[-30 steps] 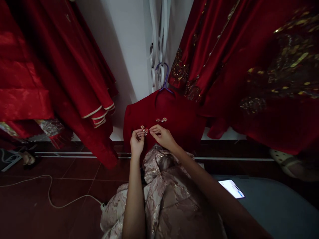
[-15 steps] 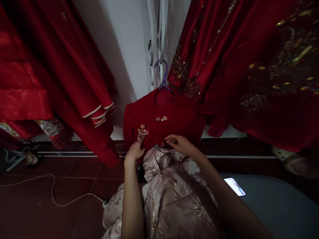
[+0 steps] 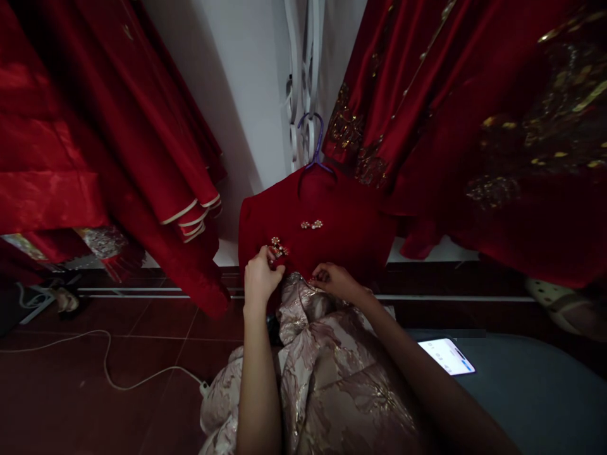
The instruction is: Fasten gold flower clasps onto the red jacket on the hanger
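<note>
Left of the left hand hang red satin garments with thin white piping (image 3: 187,205). The left hand (image 3: 262,276) lies against the chest of a red cloth jacket (image 3: 355,234) that hangs beyond both hands on a purple hanger (image 3: 318,144). Its fingers bend over the lower left part of a gold, red and pearl flower brooch (image 3: 281,251); the thumb stands apart, and whether anything is pinched is hidden. The brooch lies at these fingertips, up and to the left of the right hand, so the left is clearly nearer; its visible part slants from a top flower down to the right. Between the hands and beyond them sits a pearl and gold double-flower clasp (image 3: 312,225), long axis roughly crosswise. The right hand (image 3: 334,281) is curled at the jacket's lower front, just above shiny pinkish-beige brocade cloth (image 3: 341,354); I cannot tell whether it grips anything. A lit phone (image 3: 448,357) lies to its right, nearer the wearer.

Half a second ago the left hand was below the brooch with its tassels showing; now it covers them. The right fingers have curled in and dropped slightly.
</note>
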Motion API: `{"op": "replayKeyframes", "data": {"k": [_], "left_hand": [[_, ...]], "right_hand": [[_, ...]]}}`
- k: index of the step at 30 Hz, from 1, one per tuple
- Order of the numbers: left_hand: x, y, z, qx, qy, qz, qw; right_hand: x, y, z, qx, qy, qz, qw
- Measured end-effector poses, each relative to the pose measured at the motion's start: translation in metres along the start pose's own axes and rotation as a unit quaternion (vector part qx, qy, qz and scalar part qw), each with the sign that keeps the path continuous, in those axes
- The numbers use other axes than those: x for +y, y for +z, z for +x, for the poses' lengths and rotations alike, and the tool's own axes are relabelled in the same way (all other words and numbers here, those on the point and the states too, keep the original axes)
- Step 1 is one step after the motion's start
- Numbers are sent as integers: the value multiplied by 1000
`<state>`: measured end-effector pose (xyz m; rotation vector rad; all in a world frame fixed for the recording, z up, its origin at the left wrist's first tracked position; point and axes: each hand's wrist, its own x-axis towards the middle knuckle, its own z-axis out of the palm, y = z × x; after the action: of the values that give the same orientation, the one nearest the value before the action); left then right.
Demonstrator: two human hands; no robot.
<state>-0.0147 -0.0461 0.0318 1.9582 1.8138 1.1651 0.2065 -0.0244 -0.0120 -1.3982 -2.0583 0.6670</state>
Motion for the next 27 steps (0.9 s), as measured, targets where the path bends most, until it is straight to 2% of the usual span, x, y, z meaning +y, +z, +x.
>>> {"op": "replayKeyframes", "data": {"k": [2,4,7,11,16,20,23,27], "left_hand": [[1,2,-1,-79,9,-79,994],[-5,9,-2,-179,-3,-169,969],[-15,21,-2,-249,-20,-253,934],[-13,27,0,-247,18,-258,934],[-4,28,1,-233,17,-181,955],[-7,28,1,-225,13,-166,960],[-11,30,1,-236,-9,-209,949],[-16,36,2,-214,-34,-238,947]], "right_hand": [[-1,-3,1,23,-5,-2,1000],[-2,-7,3,47,7,31,998],[-6,-14,3,51,26,124,991],[-22,-17,2,-17,31,257,966],[-42,-2,-1,-25,56,334,940],[-36,15,3,-30,35,307,951],[-24,25,6,21,28,261,965],[-19,30,8,64,25,223,972]]}}
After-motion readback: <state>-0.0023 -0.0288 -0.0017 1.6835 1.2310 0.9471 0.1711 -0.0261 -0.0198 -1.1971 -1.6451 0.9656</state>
